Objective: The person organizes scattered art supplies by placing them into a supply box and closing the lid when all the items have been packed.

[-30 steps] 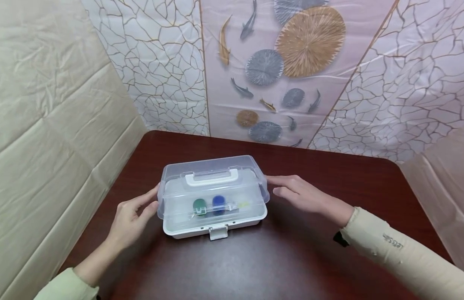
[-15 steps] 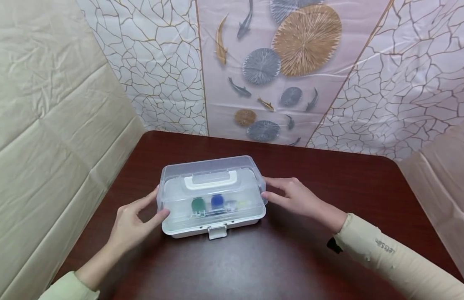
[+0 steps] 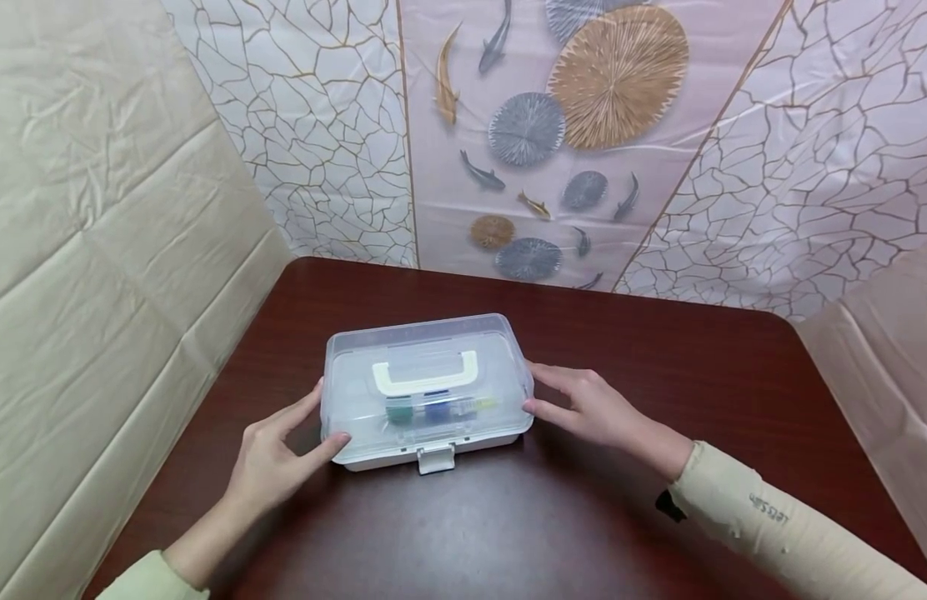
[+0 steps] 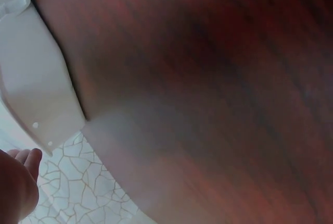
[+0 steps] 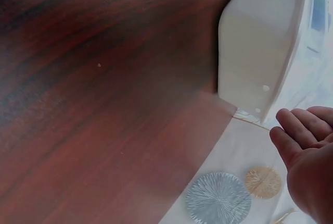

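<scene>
A plastic storage box has a clear lid (image 3: 358, 346) lying down over its white base (image 3: 478, 442). My left hand (image 3: 268, 467) holds the lid's left end, thumb at the front corner and fingers along the side. At the other end, my right hand (image 3: 594, 408) holds the lid the same way. The white carry handle (image 3: 426, 387) lies on top, and the front latch (image 3: 437, 459) hangs outward. Through the plastic show a green round item (image 3: 399, 412), a blue one (image 3: 437, 408) and something yellow. Both wrist views show the base's end walls, with fingers by the upper edge.
The box stands on a dark red-brown wooden table (image 3: 658, 350). Cream cloth (image 3: 118, 250) hangs on the left, and a patterned sheet (image 3: 463, 208) with fish and round leaves rises behind the table.
The lid has swung down at the front onto the base. Both thumbs have come onto the lid's front corners, and the handle now lies nearer the front.
</scene>
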### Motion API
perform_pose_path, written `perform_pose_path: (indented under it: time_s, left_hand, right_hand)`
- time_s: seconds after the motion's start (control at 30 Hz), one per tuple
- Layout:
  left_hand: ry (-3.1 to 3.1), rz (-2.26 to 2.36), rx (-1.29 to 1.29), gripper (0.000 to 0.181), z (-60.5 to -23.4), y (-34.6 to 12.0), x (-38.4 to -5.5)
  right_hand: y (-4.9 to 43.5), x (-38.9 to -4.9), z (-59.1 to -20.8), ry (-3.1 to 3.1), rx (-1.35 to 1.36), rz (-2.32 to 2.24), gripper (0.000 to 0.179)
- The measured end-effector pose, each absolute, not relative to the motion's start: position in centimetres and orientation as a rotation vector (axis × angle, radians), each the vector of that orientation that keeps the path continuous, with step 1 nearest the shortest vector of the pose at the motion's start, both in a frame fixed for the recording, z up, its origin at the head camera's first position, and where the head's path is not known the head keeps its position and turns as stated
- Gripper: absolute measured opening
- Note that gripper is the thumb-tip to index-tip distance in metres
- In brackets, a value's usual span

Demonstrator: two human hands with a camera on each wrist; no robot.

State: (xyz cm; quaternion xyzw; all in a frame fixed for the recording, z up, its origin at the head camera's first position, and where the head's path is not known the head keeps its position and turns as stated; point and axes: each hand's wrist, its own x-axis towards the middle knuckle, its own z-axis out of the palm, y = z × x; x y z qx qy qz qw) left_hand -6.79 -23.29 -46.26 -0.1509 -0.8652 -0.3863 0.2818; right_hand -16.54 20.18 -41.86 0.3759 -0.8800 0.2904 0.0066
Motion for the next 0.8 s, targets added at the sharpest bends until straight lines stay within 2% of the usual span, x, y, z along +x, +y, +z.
perform_pose_path:
  time_s: [0.8]
  left_hand:
    - [-2.308,-0.93,-0.465,0.086,-48.4,-23.3,-6.3]
  right_hand:
    - [20.5,-15.6,-43.7,-2.702,1.183,0.862,0.069]
